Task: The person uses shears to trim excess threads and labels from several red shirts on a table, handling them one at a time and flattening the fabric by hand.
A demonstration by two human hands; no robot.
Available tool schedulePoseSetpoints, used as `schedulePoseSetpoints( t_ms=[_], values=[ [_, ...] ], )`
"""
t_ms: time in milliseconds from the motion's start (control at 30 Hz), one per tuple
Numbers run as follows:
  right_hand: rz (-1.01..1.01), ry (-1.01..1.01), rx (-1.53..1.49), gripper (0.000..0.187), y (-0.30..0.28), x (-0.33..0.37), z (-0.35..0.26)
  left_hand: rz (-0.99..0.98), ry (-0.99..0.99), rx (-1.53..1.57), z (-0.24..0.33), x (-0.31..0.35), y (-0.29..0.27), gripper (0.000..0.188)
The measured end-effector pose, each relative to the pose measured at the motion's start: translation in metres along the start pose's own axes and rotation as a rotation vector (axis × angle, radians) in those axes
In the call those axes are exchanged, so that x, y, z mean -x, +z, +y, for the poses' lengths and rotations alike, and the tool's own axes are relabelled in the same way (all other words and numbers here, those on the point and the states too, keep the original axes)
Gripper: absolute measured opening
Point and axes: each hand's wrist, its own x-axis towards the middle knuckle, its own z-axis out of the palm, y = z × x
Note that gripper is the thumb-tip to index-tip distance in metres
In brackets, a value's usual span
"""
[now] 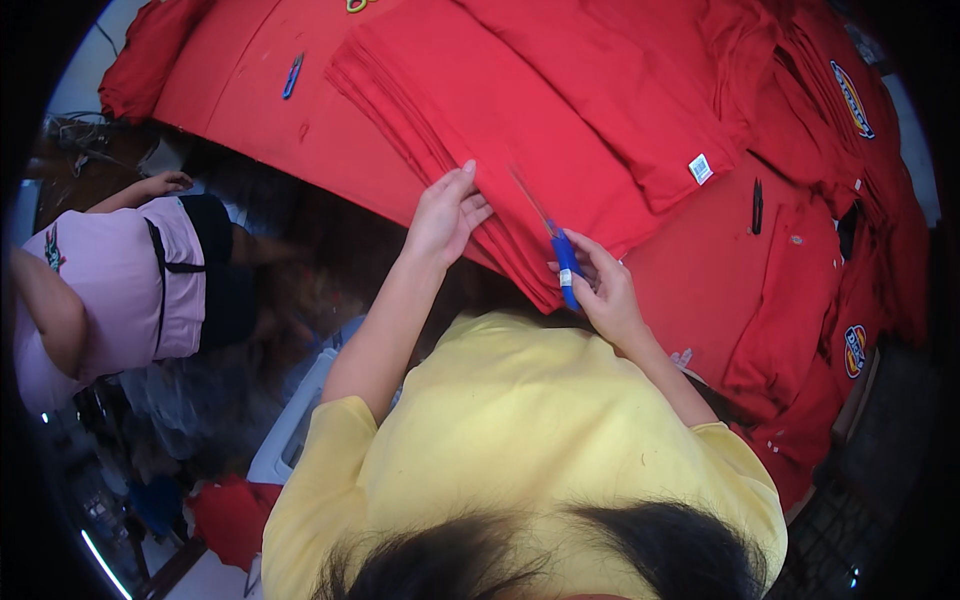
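My right hand (606,287) is closed around blue-handled thread snips (565,262), which carry a white label on the handle. Their thin blades point up and away over a stack of folded red garments (520,120). At the stack's left edge, my left hand (450,213) is raised with its fingers loosely bent and apart, and I see nothing in it. Whether its fingertips touch the cloth is hard to tell. Toward the right of the stack, a small white label (700,168) lies on the top garment.
A second pair of blue snips (292,76) and dark snips (757,206) lie on the red-covered table (250,110). More red garments (800,330) are heaped at the right. Left of the table stands a person in a pink top (110,280), near a pale plastic container (295,415).
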Motion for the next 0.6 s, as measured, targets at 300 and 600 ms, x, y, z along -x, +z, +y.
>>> schedulePoseSetpoints(
  t_ms=[300, 600],
  values=[
    [0.04, 0.017, 0.521, 0.053, 0.013, -0.042, -0.048, -0.041, 0.15, -0.05, 0.027, -0.011, 0.007, 0.016],
    [0.069, -0.125, 0.531, 0.05, 0.023, -0.054, -0.043, -0.104, 0.137, -0.092, 0.035, -0.01, 0.007, 0.027]
  ],
)
